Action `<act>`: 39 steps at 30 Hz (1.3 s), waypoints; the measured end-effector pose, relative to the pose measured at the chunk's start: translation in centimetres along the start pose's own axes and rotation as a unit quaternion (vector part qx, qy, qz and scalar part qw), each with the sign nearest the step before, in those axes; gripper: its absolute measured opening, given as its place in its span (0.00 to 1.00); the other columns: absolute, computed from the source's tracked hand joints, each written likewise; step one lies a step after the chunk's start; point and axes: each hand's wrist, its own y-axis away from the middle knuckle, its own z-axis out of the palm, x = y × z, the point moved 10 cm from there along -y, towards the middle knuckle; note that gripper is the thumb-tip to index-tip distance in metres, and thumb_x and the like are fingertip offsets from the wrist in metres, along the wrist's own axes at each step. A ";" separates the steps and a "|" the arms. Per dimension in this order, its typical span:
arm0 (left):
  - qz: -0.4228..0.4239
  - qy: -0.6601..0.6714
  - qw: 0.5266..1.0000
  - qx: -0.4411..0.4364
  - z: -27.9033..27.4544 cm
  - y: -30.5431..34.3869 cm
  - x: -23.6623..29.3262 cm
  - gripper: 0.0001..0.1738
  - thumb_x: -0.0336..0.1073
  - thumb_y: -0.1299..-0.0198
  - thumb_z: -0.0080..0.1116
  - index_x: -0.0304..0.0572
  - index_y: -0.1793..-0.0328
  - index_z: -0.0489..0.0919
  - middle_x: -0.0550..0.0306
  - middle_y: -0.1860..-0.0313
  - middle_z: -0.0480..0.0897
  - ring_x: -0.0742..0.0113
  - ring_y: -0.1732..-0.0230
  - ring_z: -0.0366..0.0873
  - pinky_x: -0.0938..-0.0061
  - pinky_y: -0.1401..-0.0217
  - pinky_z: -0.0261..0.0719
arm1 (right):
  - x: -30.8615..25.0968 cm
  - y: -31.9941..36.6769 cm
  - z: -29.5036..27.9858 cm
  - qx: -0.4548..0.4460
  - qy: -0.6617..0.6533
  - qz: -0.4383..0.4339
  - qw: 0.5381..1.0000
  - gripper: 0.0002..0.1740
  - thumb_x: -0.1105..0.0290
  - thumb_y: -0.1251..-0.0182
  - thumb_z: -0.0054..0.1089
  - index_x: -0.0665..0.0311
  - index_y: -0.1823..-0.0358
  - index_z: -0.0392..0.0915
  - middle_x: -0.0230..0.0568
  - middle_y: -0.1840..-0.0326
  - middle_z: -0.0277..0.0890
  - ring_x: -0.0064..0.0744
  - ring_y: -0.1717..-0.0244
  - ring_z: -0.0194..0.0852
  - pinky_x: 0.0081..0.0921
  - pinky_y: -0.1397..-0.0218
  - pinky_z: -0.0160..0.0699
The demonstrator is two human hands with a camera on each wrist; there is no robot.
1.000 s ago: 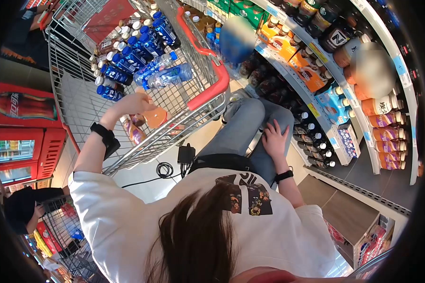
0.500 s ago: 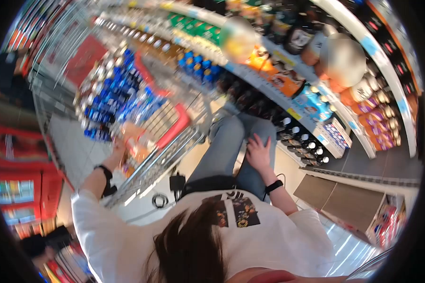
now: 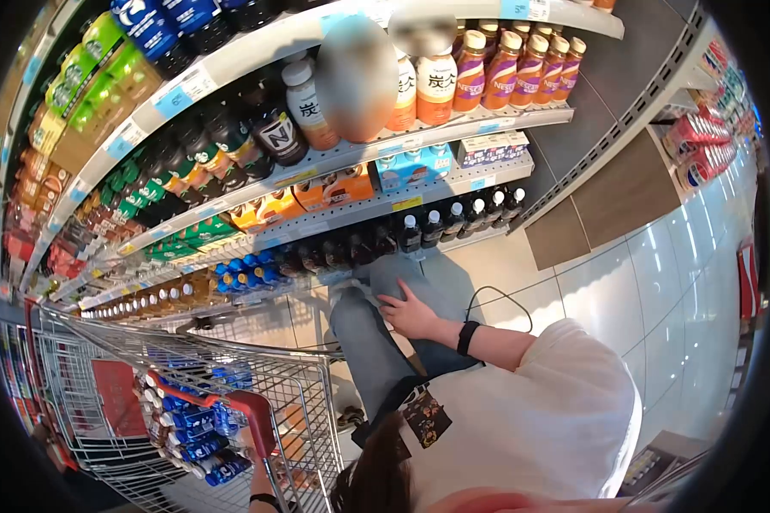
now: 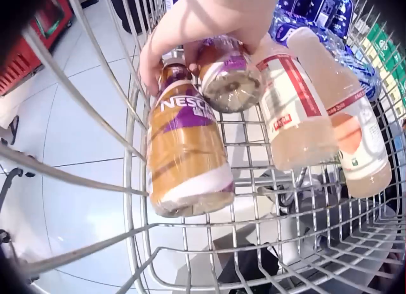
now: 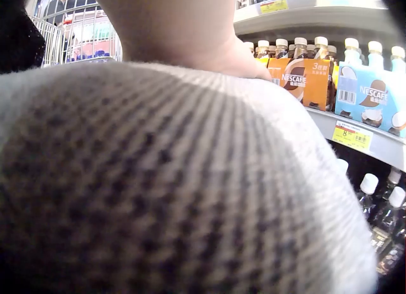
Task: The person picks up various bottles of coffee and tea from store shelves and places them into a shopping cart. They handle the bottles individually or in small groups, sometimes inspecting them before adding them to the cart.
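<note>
In the left wrist view my left hand [image 4: 209,20] reaches down into the shopping cart, fingers curled about the neck of a Nescafé coffee bottle [image 4: 189,141] with a purple and white label. A second purple-labelled bottle [image 4: 232,84] lies right under the palm, its base facing the camera. Beside it are two pale drink bottles, one with a red and white label [image 4: 293,97] and one with a peach picture [image 4: 358,132]. My right hand [image 3: 411,315] rests on the jeans at the knee, fingers spread and holding nothing.
The wire cart [image 3: 316,402] with its red handle [image 3: 255,419] stands at the left, carrying several blue-labelled bottles [image 3: 198,421]. Curved drink shelves [image 3: 539,120] rise ahead, with Nescafé bottles [image 3: 500,77] on an upper tier. A cable [image 3: 522,308] loops over the tiled floor.
The head view has swung right, towards the shelves, so the cart sits lower left. My left hand, which held an orange round-ended item a second ago, is now at the coffee bottle. The right hand stays on the knee.
</note>
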 end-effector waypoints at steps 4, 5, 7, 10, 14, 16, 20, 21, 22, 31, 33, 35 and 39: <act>-0.007 0.014 1.000 -0.012 0.6 0.4 -0.5 0.20 0.54 0.41 0.53 0.43 0.60 0.73 0.59 0.73 0.75 0.68 0.73 0.74 0.72 0.72 0.75 | 0.0 0.0 0.1 0.005 -0.015 -0.001 1.000 0.16 0.57 0.47 0.58 0.55 0.60 0.81 0.28 0.48 0.71 0.32 0.30 0.49 0.65 0.30 0.34; -0.010 0.021 1.000 -0.015 0.8 0.6 -0.7 0.20 0.54 0.41 0.53 0.44 0.60 0.73 0.59 0.74 0.74 0.68 0.74 0.74 0.72 0.73 0.75 | 0.2 0.0 -0.1 0.001 -0.019 -0.001 1.000 0.16 0.57 0.47 0.58 0.55 0.60 0.81 0.28 0.48 0.72 0.32 0.30 0.49 0.65 0.29 0.34; -0.015 0.032 0.999 -0.020 1.0 0.9 -1.0 0.20 0.54 0.41 0.53 0.44 0.61 0.73 0.59 0.74 0.74 0.68 0.75 0.74 0.72 0.74 0.75 | 0.0 0.1 -0.6 -0.006 -0.010 -0.002 1.000 0.16 0.56 0.47 0.59 0.55 0.60 0.80 0.28 0.48 0.72 0.32 0.30 0.48 0.65 0.29 0.34; -0.023 0.047 0.998 -0.027 1.3 1.6 -1.9 0.20 0.55 0.41 0.53 0.44 0.62 0.73 0.59 0.75 0.74 0.68 0.76 0.73 0.72 0.75 0.75 | 0.3 0.0 -0.2 -0.007 0.001 0.000 1.000 0.17 0.55 0.48 0.60 0.55 0.59 0.80 0.28 0.49 0.72 0.32 0.29 0.48 0.65 0.29 0.34; -0.031 0.078 0.995 -0.046 2.3 3.0 -3.8 0.21 0.56 0.41 0.53 0.45 0.64 0.73 0.59 0.77 0.73 0.68 0.78 0.73 0.72 0.76 0.75 | 0.1 0.1 0.0 0.000 -0.008 -0.001 1.000 0.18 0.55 0.48 0.60 0.55 0.59 0.80 0.28 0.49 0.72 0.32 0.30 0.49 0.64 0.29 0.34; -0.036 0.098 0.993 -0.058 2.8 4.0 -4.9 0.21 0.56 0.41 0.53 0.45 0.64 0.73 0.59 0.78 0.73 0.68 0.79 0.73 0.72 0.77 0.75 | 0.3 0.1 -0.1 0.007 -0.010 0.007 1.000 0.16 0.58 0.50 0.60 0.55 0.60 0.81 0.28 0.49 0.73 0.33 0.30 0.50 0.64 0.29 0.34; -0.047 0.158 0.983 -0.086 3.6 6.8 -8.3 0.22 0.57 0.42 0.53 0.46 0.66 0.73 0.59 0.79 0.73 0.68 0.80 0.72 0.72 0.79 0.74 | 0.3 0.3 -0.3 0.009 -0.018 0.008 1.000 0.15 0.60 0.51 0.61 0.56 0.62 0.81 0.28 0.50 0.73 0.33 0.31 0.50 0.64 0.29 0.34; -0.048 0.180 0.978 -0.091 3.6 7.4 -9.3 0.22 0.58 0.42 0.53 0.46 0.66 0.73 0.59 0.79 0.73 0.68 0.81 0.72 0.72 0.79 0.74 | 0.3 0.2 -0.3 0.009 -0.019 0.007 1.000 0.15 0.60 0.52 0.61 0.56 0.62 0.81 0.29 0.51 0.74 0.33 0.31 0.50 0.64 0.29 0.34; -0.047 0.201 0.974 -0.097 3.6 7.9 -10.1 0.22 0.58 0.42 0.53 0.46 0.67 0.73 0.59 0.80 0.73 0.68 0.81 0.72 0.72 0.80 0.74 | 0.3 0.1 -0.4 0.011 -0.024 0.006 1.000 0.15 0.60 0.52 0.61 0.56 0.62 0.81 0.29 0.51 0.74 0.34 0.31 0.50 0.64 0.29 0.34; 0.071 0.337 0.929 0.137 -13.1 13.8 -2.1 0.25 0.49 0.51 0.63 0.31 0.62 0.76 0.54 0.77 0.78 0.65 0.82 0.76 0.73 0.83 0.72 | 0.6 0.7 -0.2 0.064 -0.023 -0.009 0.998 0.15 0.60 0.52 0.58 0.57 0.64 0.81 0.31 0.53 0.74 0.34 0.31 0.52 0.68 0.30 0.32; 0.055 0.254 0.931 0.256 -18.0 17.7 0.7 0.32 0.45 0.52 0.66 0.20 0.51 0.75 0.49 0.66 0.81 0.66 0.67 0.78 0.72 0.63 0.78 | 0.7 0.9 -0.6 0.066 -0.027 -0.013 0.997 0.13 0.62 0.50 0.55 0.58 0.65 0.81 0.31 0.53 0.74 0.34 0.33 0.55 0.68 0.31 0.36; 0.209 0.269 0.896 0.286 -21.3 22.0 5.7 0.27 0.39 0.52 0.67 0.21 0.52 0.76 0.49 0.60 0.80 0.68 0.61 0.76 0.72 0.57 0.76 | 0.7 1.1 -0.7 0.068 -0.025 -0.014 0.997 0.12 0.63 0.48 0.54 0.59 0.65 0.81 0.30 0.54 0.74 0.33 0.34 0.57 0.68 0.32 0.38; 0.364 0.293 0.839 0.280 -24.1 32.4 14.0 0.36 0.31 0.52 0.64 0.27 0.38 0.62 0.49 0.47 0.70 0.68 0.51 0.69 0.74 0.48 0.70 | 0.5 1.0 -0.3 0.076 -0.021 -0.018 0.997 0.11 0.62 0.47 0.54 0.58 0.66 0.81 0.30 0.54 0.74 0.33 0.34 0.56 0.69 0.33 0.38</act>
